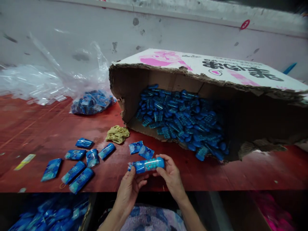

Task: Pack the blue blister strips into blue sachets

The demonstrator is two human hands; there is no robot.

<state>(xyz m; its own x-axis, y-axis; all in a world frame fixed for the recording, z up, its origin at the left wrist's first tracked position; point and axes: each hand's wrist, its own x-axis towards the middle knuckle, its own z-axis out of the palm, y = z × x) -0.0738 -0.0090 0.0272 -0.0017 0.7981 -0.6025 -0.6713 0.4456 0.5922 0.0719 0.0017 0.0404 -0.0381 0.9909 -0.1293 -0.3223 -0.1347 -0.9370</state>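
Red worktable: torn cardboard box on its side, loose blue packets, yellow cloth, clear plastic bags.

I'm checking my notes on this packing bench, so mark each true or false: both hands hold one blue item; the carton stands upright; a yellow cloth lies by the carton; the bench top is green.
1. Both the left hand and right hand hold one blue tube: true.
2. The cardboard carton stands upright: false, it lies on its side, blue pieces spilling out.
3. A yellow cloth lies by the carton: true.
4. The bench top is green: false, red.
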